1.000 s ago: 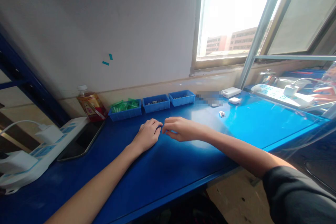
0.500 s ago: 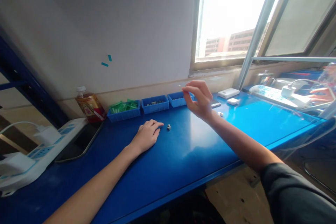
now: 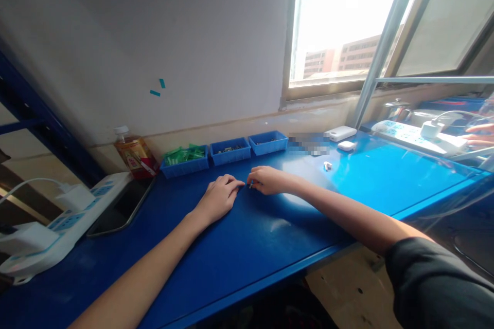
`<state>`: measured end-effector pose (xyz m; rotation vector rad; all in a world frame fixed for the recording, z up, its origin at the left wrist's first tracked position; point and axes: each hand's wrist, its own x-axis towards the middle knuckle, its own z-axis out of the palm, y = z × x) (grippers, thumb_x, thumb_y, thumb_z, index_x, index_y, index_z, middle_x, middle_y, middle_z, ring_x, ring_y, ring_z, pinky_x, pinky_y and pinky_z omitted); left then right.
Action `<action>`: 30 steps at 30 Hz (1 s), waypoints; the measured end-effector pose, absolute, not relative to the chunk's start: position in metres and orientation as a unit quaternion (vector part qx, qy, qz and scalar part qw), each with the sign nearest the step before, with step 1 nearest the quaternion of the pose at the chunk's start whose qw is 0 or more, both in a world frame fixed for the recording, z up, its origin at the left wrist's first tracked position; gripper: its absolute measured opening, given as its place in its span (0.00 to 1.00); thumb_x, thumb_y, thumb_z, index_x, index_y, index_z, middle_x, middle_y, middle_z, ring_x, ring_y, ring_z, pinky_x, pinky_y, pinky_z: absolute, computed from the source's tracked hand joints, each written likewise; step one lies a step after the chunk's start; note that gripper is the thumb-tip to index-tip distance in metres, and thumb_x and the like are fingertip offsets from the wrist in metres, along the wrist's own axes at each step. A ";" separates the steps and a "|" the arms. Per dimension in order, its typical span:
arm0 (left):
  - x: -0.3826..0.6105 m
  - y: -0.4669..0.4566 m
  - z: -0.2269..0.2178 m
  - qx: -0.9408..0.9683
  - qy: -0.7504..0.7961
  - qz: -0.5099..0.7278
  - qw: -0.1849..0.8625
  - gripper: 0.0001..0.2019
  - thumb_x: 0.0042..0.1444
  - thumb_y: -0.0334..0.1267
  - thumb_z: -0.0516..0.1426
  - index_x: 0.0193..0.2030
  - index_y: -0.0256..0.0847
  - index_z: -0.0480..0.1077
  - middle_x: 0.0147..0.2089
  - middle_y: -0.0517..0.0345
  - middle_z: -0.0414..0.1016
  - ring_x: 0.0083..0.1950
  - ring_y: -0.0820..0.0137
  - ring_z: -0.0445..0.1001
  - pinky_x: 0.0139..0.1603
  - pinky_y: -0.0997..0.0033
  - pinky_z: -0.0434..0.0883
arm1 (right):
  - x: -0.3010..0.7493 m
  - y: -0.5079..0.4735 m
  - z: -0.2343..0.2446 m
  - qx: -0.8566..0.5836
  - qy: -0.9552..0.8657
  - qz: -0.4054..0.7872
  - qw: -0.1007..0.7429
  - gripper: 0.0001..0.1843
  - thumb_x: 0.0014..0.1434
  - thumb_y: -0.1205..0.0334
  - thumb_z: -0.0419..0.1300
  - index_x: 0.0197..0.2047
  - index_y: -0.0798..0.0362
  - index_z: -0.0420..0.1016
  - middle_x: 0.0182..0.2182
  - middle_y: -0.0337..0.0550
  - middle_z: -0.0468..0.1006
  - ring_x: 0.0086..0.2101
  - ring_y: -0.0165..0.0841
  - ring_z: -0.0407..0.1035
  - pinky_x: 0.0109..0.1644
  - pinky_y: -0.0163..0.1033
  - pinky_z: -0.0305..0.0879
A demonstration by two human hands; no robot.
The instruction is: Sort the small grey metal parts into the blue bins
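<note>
My left hand (image 3: 219, 196) rests on the blue tabletop, empty, its index finger stretched out to the right. Just beyond that fingertip, my right hand (image 3: 266, 181) is low at the table with thumb and fingers pinched together. Between them shows part of a small silvery metal part (image 3: 250, 185); the rest is covered by the fingers, so its exact kind cannot be made out. Behind the hands stand three blue bins in a row. The left bin (image 3: 185, 168) holds green strips, while the middle bin (image 3: 230, 157) and the right bin (image 3: 266, 149) hold small metal pieces.
A drink bottle (image 3: 135, 153), a dark phone (image 3: 119, 209) and a white power strip (image 3: 73, 221) are at the left. Toward the right lie a white earbud-like piece (image 3: 328, 166), a small white case (image 3: 346, 146) and a white box (image 3: 341, 133). Another person's hand (image 3: 480, 134) shows far right.
My right hand has come down from above the right bin to the table and closed around the small metal part there. The left hand stays in nearly the same place.
</note>
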<state>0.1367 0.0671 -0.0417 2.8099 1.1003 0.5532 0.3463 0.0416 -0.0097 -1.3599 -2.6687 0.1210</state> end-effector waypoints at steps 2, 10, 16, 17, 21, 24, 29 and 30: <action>0.137 0.067 -0.042 0.916 0.357 0.180 0.035 0.16 0.64 0.39 0.46 0.51 0.50 0.72 0.49 0.55 0.70 0.49 0.64 0.69 0.50 0.61 0.67 | 0.345 0.044 -0.009 -0.460 -0.884 0.038 0.075 0.14 0.59 0.72 0.55 0.46 0.57 0.77 0.41 0.51 0.76 0.41 0.37 0.71 0.45 0.37 0.64; 0.138 0.066 -0.040 0.917 0.359 0.169 0.037 0.16 0.64 0.38 0.46 0.52 0.49 0.71 0.49 0.54 0.70 0.49 0.63 0.69 0.51 0.60 0.67 | 0.348 0.043 -0.013 -0.435 -0.892 0.016 0.123 0.09 0.56 0.67 0.58 0.41 0.56 0.76 0.37 0.47 0.75 0.38 0.35 0.70 0.41 0.36 0.63; 0.138 0.066 -0.040 0.918 0.355 0.174 0.041 0.15 0.64 0.38 0.46 0.51 0.48 0.71 0.50 0.54 0.70 0.50 0.63 0.68 0.51 0.61 0.67 | 0.350 0.043 -0.011 -0.432 -0.880 0.004 0.198 0.07 0.56 0.66 0.59 0.40 0.56 0.74 0.38 0.47 0.75 0.40 0.36 0.68 0.44 0.38 0.62; 0.138 0.066 -0.041 0.917 0.355 0.176 0.041 0.15 0.64 0.39 0.46 0.50 0.48 0.71 0.50 0.54 0.70 0.50 0.64 0.68 0.51 0.61 0.67 | 0.350 0.044 -0.011 -0.433 -0.877 0.000 0.207 0.07 0.56 0.66 0.59 0.39 0.56 0.74 0.38 0.47 0.75 0.40 0.36 0.68 0.44 0.38 0.62; 0.137 0.067 -0.042 0.916 0.357 0.177 0.040 0.15 0.64 0.39 0.46 0.51 0.49 0.71 0.49 0.55 0.70 0.49 0.64 0.69 0.51 0.61 0.67 | 0.355 0.049 -0.012 -0.426 -0.870 -0.021 0.248 0.06 0.56 0.65 0.60 0.38 0.55 0.72 0.37 0.46 0.75 0.40 0.35 0.67 0.44 0.38 0.63; 0.136 0.066 -0.039 0.915 0.358 0.179 0.042 0.15 0.65 0.40 0.46 0.51 0.49 0.71 0.50 0.55 0.71 0.50 0.63 0.69 0.51 0.60 0.66 | 0.356 0.043 -0.002 -0.388 -0.860 -0.065 0.324 0.05 0.58 0.63 0.58 0.39 0.54 0.72 0.35 0.45 0.76 0.38 0.34 0.68 0.43 0.38 0.64; 0.146 0.050 -0.033 0.914 0.347 0.184 0.096 0.18 0.65 0.46 0.45 0.57 0.49 0.67 0.55 0.55 0.70 0.55 0.62 0.67 0.56 0.57 0.64 | 0.357 0.013 0.045 -0.303 -0.736 -0.237 0.557 0.09 0.62 0.57 0.54 0.43 0.51 0.69 0.29 0.42 0.73 0.30 0.34 0.67 0.39 0.43 0.66; 0.150 0.045 -0.032 0.919 0.335 0.182 0.101 0.19 0.65 0.46 0.45 0.59 0.49 0.65 0.56 0.54 0.70 0.56 0.62 0.67 0.57 0.57 0.63 | 0.359 0.010 0.055 -0.305 -0.703 -0.267 0.584 0.10 0.62 0.55 0.54 0.44 0.50 0.68 0.29 0.42 0.73 0.30 0.34 0.67 0.39 0.43 0.66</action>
